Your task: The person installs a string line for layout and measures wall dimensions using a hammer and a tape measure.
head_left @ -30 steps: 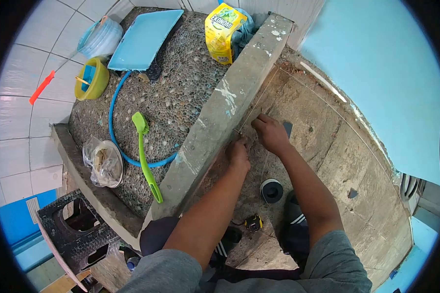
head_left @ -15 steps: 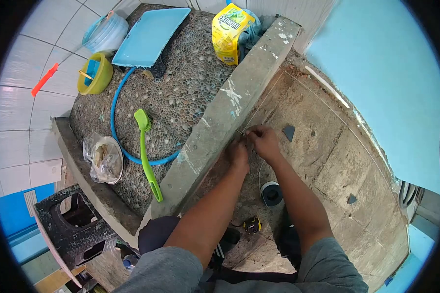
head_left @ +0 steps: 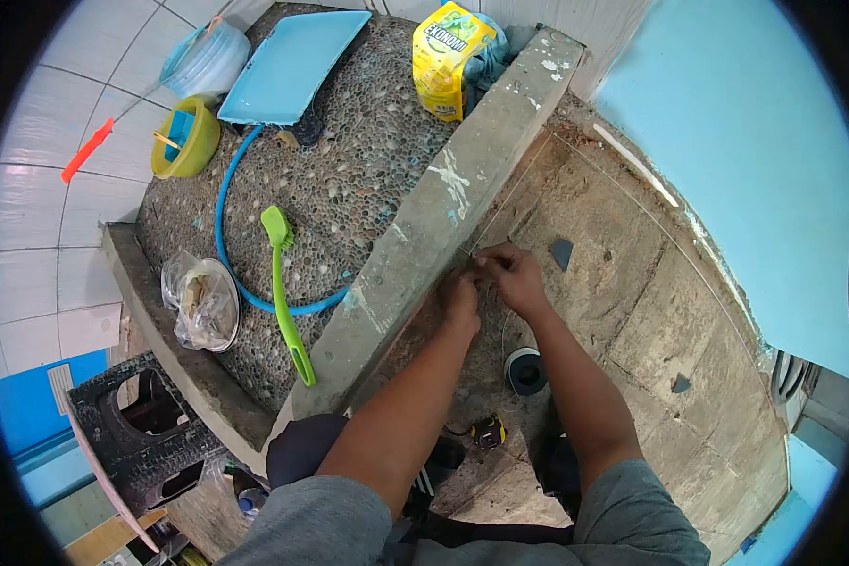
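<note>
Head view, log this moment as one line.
left hand: on string at curb | right hand: pinching string | spool: on floor below | brush: untouched

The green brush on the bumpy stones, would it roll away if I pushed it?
Probably not. The green brush lies flat, with a long thin handle and a wider head, so it would likely slide or spin rather than roll. It looks like plastic, so probably light and stiff. The pebbled top looks rough, which should slow it.

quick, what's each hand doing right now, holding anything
Left hand: fingers pinched at the thin string beside the concrete ledge.
Right hand: fingers curled, pinching the same string; the grip itself is too small to tell for sure.
</note>
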A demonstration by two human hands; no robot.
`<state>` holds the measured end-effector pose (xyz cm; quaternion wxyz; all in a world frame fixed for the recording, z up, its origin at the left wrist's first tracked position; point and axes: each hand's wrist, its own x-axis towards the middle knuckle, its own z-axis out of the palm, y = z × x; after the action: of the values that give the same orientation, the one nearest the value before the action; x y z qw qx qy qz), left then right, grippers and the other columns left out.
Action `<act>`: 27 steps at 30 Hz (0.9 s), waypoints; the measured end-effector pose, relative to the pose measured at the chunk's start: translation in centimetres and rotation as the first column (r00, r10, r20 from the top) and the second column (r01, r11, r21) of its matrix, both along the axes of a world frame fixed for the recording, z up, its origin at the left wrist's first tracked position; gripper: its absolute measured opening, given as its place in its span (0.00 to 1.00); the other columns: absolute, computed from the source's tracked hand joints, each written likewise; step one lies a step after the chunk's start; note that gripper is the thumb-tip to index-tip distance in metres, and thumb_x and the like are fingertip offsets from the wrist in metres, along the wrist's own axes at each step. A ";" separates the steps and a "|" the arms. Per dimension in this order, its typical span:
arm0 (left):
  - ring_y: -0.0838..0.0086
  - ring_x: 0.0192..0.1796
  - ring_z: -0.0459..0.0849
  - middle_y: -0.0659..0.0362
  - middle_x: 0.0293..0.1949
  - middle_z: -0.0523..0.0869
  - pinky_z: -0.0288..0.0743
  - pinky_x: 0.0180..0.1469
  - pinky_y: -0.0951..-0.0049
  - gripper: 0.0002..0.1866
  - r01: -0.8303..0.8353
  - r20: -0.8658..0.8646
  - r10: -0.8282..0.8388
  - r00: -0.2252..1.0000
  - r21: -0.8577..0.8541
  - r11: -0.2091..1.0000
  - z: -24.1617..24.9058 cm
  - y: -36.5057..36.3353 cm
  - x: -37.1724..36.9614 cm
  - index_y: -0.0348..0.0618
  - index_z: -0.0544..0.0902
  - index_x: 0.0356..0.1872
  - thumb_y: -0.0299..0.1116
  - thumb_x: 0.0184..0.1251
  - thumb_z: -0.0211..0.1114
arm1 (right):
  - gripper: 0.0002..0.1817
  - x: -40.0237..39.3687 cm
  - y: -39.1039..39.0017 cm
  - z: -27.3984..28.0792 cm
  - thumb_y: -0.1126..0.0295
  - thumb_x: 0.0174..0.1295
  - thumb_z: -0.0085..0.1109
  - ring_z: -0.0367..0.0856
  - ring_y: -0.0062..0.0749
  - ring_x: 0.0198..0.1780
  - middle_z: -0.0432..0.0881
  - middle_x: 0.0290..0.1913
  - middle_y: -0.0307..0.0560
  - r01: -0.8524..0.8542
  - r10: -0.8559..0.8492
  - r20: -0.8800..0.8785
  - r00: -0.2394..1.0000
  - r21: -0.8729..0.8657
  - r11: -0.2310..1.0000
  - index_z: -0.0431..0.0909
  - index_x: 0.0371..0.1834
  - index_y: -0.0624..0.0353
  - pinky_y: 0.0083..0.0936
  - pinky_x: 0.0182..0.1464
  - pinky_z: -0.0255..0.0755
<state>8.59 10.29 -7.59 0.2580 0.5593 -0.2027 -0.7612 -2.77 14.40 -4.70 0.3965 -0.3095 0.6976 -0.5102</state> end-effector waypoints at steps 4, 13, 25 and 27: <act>0.75 0.39 0.76 0.63 0.38 0.82 0.69 0.46 0.75 0.08 0.045 0.079 -0.046 0.996 0.020 0.999 1.1 -0.3 -0.2 0.43 0.87 0.44 0.31 0.71 0.63 | 0.10 -1.2 0.0 0.2 0.70 0.62 0.67 0.85 0.30 0.36 0.89 0.35 0.49 0.115 -0.107 -0.056 0.993 0.173 0.978 0.88 0.42 0.66 0.29 0.41 0.76; 0.77 0.40 0.78 0.63 0.39 0.84 0.70 0.43 0.74 0.09 0.017 0.049 -0.017 0.999 -0.011 1.000 1.4 -0.1 -0.1 0.44 0.88 0.45 0.31 0.72 0.62 | 0.11 -0.6 0.8 0.3 0.75 0.54 0.64 0.85 0.52 0.43 0.85 0.39 0.55 -0.185 0.145 -0.446 0.883 -0.048 0.982 0.89 0.41 0.60 0.39 0.46 0.79; 0.76 0.30 0.76 0.65 0.28 0.78 0.63 0.28 0.74 0.02 -0.152 -0.166 0.212 0.963 0.315 0.937 -1.1 -0.3 0.5 0.48 0.83 0.35 0.28 0.67 0.63 | 0.15 -1.2 0.1 1.1 0.76 0.54 0.59 0.82 0.51 0.48 0.82 0.43 0.53 -0.456 0.346 -0.705 0.619 0.037 0.889 0.86 0.45 0.60 0.41 0.51 0.78; 0.76 0.30 0.76 0.65 0.28 0.78 0.63 0.28 0.74 0.02 -0.135 -0.220 0.209 0.953 0.310 0.941 -1.5 -0.2 0.7 0.48 0.83 0.35 0.27 0.66 0.63 | 0.15 -1.7 -0.2 1.9 0.75 0.55 0.58 0.82 0.50 0.50 0.82 0.43 0.52 -0.501 0.445 -0.700 0.559 0.143 0.854 0.86 0.45 0.59 0.41 0.52 0.78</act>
<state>9.25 10.06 -9.08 0.2623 0.5067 -0.0042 -0.8212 -4.45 14.20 -2.78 0.2063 -0.6712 0.6668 -0.2497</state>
